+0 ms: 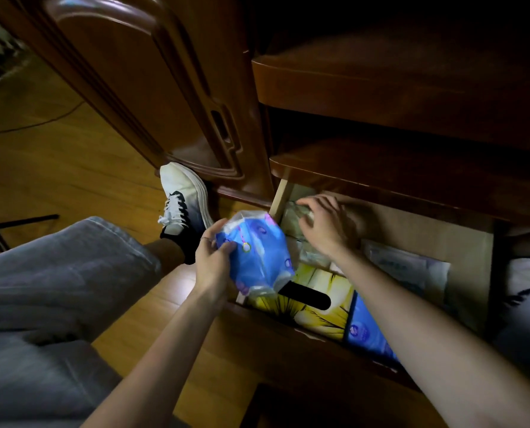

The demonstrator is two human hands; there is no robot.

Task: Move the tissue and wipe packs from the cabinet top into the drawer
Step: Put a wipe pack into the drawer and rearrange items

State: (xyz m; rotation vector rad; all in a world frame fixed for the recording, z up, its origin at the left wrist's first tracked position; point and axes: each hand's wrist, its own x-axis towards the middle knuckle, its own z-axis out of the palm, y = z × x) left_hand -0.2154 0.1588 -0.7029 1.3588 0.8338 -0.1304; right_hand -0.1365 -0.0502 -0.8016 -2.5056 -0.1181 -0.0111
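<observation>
My left hand (212, 257) grips a blue plastic tissue pack (257, 254) and holds it tilted over the left front corner of the open wooden drawer (461, 242). Deeper in, at the back left of the drawer, my right hand (324, 223) has its fingers curled over a pale greenish pack (297, 213). Inside the drawer lie a yellow tissue box (322, 316) with a dark slot, another blue pack (368, 332) at the front, and a clear-wrapped white pack (406, 267) on the right.
A dark cabinet shelf (412, 177) overhangs the drawer's back. The tall cabinet door (152, 88) stands on the left. My shoe (180, 205) and grey trouser leg (56, 273) rest on the wooden floor beside the drawer.
</observation>
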